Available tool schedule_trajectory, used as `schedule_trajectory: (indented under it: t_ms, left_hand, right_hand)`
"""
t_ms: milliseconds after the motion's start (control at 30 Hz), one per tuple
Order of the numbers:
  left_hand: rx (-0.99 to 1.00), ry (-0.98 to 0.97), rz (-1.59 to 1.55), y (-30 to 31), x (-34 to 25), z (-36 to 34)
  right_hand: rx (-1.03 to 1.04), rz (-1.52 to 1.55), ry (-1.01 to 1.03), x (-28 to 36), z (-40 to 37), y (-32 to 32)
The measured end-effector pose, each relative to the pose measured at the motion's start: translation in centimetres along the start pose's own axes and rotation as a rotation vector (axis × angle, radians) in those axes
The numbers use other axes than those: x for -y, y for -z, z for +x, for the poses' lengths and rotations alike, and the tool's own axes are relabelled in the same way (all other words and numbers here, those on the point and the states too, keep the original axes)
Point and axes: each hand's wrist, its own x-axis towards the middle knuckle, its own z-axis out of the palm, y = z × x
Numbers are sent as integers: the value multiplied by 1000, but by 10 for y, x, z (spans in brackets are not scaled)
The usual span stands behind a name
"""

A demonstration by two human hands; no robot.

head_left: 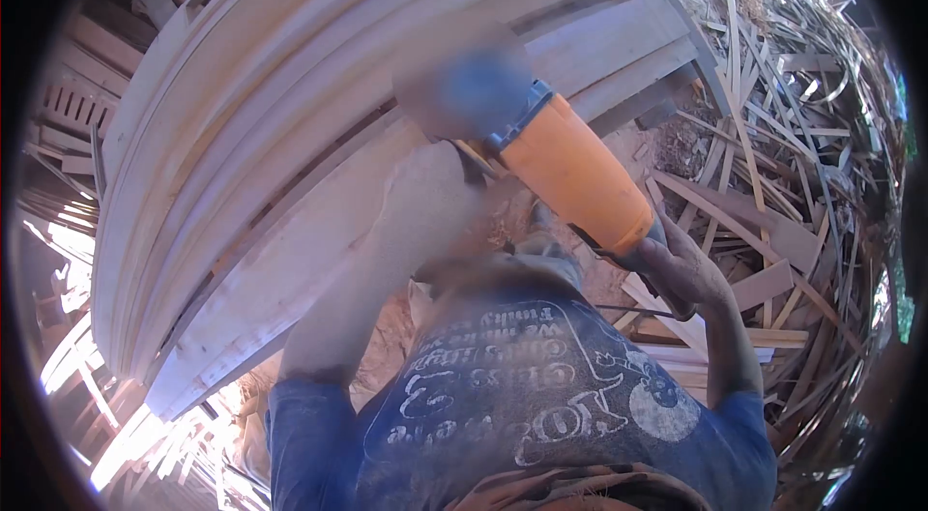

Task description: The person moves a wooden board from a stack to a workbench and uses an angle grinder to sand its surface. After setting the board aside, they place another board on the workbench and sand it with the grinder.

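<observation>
An orange angle grinder point(580, 173) slants across the middle of the view in front of my body. My right hand point(681, 269) is wrapped round its dark rear end. The blue head and whatever is fitted there are badly blurred. My left hand point(435, 182) is beside the head, at the near edge of the planking; blur hides its fingers, so its hold does not show. Just beyond the grinder stands a large curved structure of overlapping pale wooden planks point(280, 105), like a boat's hull. The grinder's head overlaps the planks in view; whether it touches them I cannot make out.
Thin wood offcuts point(744, 105) lie heaped along the right side. Wider board pieces point(773, 231) lie on the ground near my right arm. More scraps point(184, 463) are at the lower left in bright sun. Gaps show between some planks at the upper right.
</observation>
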Motion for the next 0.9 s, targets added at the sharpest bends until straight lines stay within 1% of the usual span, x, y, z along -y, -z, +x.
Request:
schedule_trajectory:
  t_ms: [33,100,133,167,233,300,400,467,500,567,600,667,733,800,867,900]
  left_hand:
    - [34,-8,3,-5,-30,22]
    - [47,-129,46,-18,-96,66]
    - [-19,-223,-30,-33,-116,93]
    - [-79,-310,-109,-52,-134,117]
    - [-69,-350,-71,-67,-175,157]
    - [-63,-291,52,-68,-217,180]
    - [-128,-320,217,-78,-238,201]
    - [-144,-273,288,-75,-229,192]
    - [-157,-243,321,-72,-222,184]
    - [-216,-134,255,-61,-185,150]
    - [-243,-82,220,-56,-161,132]
    - [-211,-60,163,-46,-103,98]
    - [-285,39,-18,-32,-47,35]
    - [-334,180,11,-16,7,-15]
    - [-351,294,45,-7,54,-58]
    - [-418,326,39,-4,77,-79]
  right_hand:
    - [-28,33,2,-20,2,32]
    - [-105,70,153,-37,6,85]
    - [-142,83,230,-45,9,112]
    - [-213,71,256,-77,20,142]
    - [-279,149,142,-111,20,194]
    - [-284,325,-87,-119,27,230]
    - [-228,401,-85,-120,35,243]
    - [-288,369,-20,-126,44,233]
    - [-251,354,-20,-114,40,222]
    - [-210,303,-9,-88,40,184]
    - [-211,274,3,-73,39,161]
    - [-65,213,47,-40,33,113]
    - [18,42,149,-36,45,73]
    - [117,-97,209,-14,48,27]
    - [211,-190,237,28,46,-26]
    - [254,-229,270,45,49,-52]
